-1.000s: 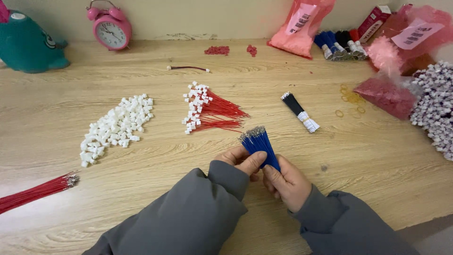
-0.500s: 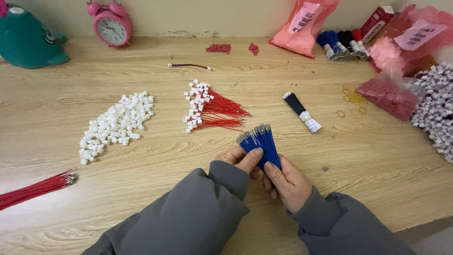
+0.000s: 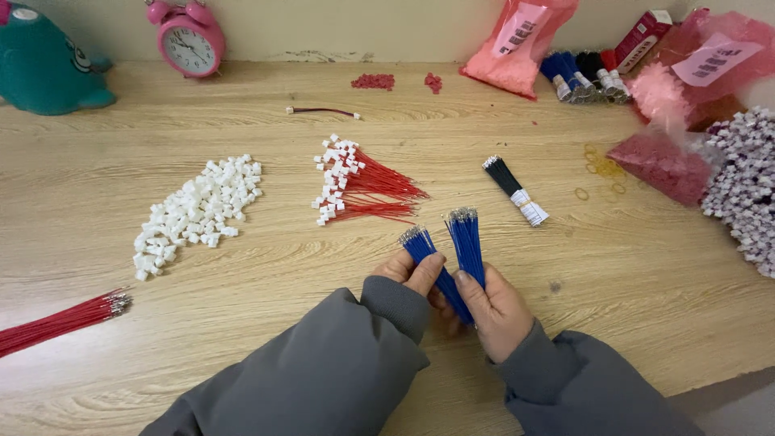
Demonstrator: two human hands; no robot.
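The surface (image 3: 242, 339) is pale wood-grain laminate, smooth and faintly streaked, running back to a cream wall at twelve o'clock; both forearms come in from six o'clock in soft grey sleeves (image 3: 323, 379). At ten o'clock stands a teal plush toy (image 3: 44, 69), rounded and matte; at three o'clock lies a heap of white-capped wires (image 3: 747, 190), knobbly in texture; at one o'clock sit crinkled pink plastic bags (image 3: 517, 44), glossy and translucent. A loose pile of small white plastic housings (image 3: 198, 211), blocky and hard-edged, lies at nine o'clock; just right of it a fan of thin red wires with white connectors (image 3: 355, 190); at eight o'clock a straight bundle of red wires (image 3: 60, 319) with bare metal tips. A round pink alarm clock (image 3: 190, 40) stands at eleven o'clock; a short black wire bundle (image 3: 513, 187), banded in white, lies at two o'clock.

The blue wires (image 3: 467, 250), slim, glossy and tipped with silver terminals, are held just above the surface near centre, split into two tufts that cross low down; the left hand (image 3: 416, 274) has its grip closed on the left tuft, thumb pressing the strands; the right hand (image 3: 492, 311) has its grip closed around the right tuft and the crossing point; the two hands touch.
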